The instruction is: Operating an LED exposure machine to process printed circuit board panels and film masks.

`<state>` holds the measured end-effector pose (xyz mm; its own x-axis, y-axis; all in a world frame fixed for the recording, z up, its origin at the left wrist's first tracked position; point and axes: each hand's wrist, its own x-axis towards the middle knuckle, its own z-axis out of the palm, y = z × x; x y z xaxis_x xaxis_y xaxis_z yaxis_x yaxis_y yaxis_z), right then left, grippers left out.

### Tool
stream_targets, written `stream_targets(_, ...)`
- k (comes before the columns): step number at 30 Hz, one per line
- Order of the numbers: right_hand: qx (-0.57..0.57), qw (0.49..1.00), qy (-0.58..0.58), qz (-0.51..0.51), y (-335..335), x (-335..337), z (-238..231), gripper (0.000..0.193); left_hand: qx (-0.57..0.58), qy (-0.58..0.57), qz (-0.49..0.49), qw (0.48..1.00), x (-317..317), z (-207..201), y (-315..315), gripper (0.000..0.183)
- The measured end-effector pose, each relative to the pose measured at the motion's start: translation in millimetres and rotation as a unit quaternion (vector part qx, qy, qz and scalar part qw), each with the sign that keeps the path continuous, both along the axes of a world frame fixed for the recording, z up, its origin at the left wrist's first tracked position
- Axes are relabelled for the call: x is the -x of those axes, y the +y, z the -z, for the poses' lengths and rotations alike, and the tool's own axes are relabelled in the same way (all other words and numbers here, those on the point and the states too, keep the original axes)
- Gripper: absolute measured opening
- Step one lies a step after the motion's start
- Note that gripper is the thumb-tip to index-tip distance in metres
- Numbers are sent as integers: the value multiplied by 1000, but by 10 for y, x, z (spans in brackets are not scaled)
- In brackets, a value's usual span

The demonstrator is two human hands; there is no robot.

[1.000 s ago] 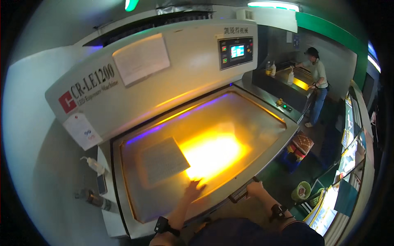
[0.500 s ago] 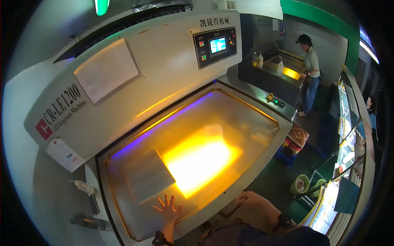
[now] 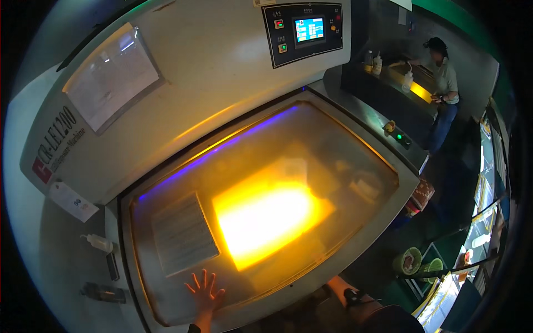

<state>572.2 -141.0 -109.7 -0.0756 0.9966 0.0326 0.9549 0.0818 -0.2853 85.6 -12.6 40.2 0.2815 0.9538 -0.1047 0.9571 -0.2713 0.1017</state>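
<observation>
My left hand [image 3: 204,291] lies on the filmy surface of the exposure machine's bed [image 3: 261,299], near its front left, fingers spread and holding nothing. Just beyond its fingertips is a grey rectangular plate [image 3: 186,233], which appears to be under the film. To the right of the plate a bright yellow lit area [image 3: 266,222] glows through the bed. My right hand [image 3: 335,283] is low at the machine's front edge, with a dark band on the wrist. The edge hides most of its fingers, so what they hold or touch does not show.
A control panel with a screen [image 3: 309,30] faces me from the machine's hood. At left stand a white squeeze bottle [image 3: 99,242] and a dark bottle [image 3: 104,292]. A person [image 3: 444,77] works at another bench, back right. Green baskets [image 3: 409,261] stand on the right.
The view has shifted closer over the bed. My left hand stays spread on the surface, while my right hand has dropped partly out of sight behind the front edge.
</observation>
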Motion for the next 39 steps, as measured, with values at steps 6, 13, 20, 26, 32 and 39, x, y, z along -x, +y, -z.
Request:
stream_targets(6, 81, 995, -62, -11, 250, 69, 354, 47, 12, 19, -2, 1000, 53, 33, -9, 81)
stream_targets(13, -10, 994, -106, 6, -80, 227, 567, 46, 28, 20, -5, 999, 7, -39, -17, 83)
stream_targets(20, 70, 990, -118, -17, -424, 201, 407, 46, 16, 15, 0, 1000, -48, -53, -22, 80)
stream_targets(26, 269, 894, 268, 239, -1412, -13, -347, 45, -18, -15, 10, 1000, -16, 46, -20, 78)
stream_targets(32, 159, 642, 545, 515, -3705, -253, -285, 50, -74, -36, 22, 996, 4, -49, -102, 73)
stream_targets(39, -116, 813, 181, 542, -4618, -1158, -859, 44, -75, -62, 43, 994, -23, -116, -128, 73)
